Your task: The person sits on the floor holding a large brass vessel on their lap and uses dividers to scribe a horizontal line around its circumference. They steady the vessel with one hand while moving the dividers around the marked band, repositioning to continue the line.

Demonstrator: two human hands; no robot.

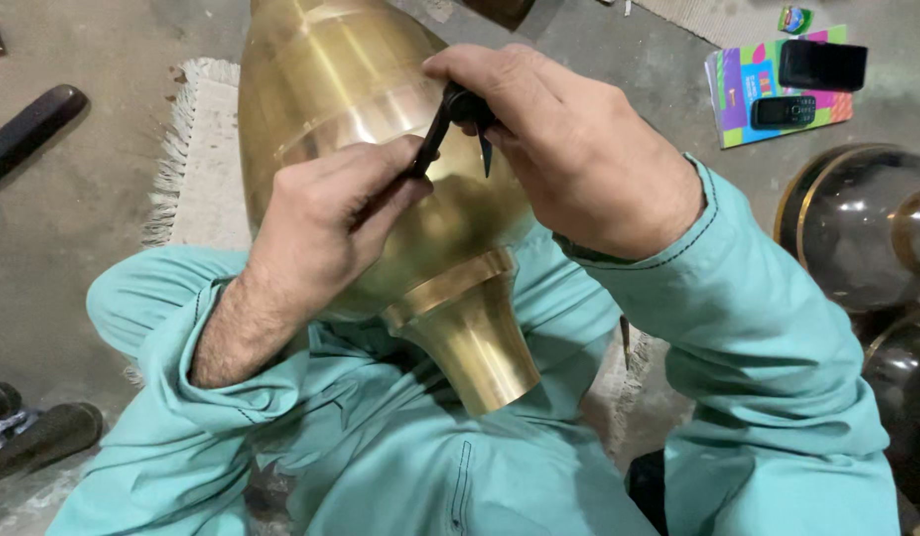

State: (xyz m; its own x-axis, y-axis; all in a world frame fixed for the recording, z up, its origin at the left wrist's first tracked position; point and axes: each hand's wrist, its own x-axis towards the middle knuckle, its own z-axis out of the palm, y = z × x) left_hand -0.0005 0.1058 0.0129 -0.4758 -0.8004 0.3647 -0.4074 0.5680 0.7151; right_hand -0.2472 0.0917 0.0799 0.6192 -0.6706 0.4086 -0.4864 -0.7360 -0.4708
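Brass fills the middle of our head view: a large golden vase (pixel 361 129) lies across our lap, its flared neck (pixel 475 347) pointing toward us over our teal clothing (pixel 430 467). Our left hand (pixel 331 213) rests on the vase's belly, fingers curled together around the lower end of a thin black tool (pixel 435 134). Our right hand (pixel 569 149) comes over from the other side, fingers closed on the tool's upper end, which sits against the metal. A fringed pale mat (pixel 197 169) lies under the vase on the concrete floor (pixel 83 228). At upper right, two phones (pixel 822 65) rest on a bright booklet (pixel 748 84). Dark rounded vessels (pixel 857 228) with gold rims stand at the right edge.
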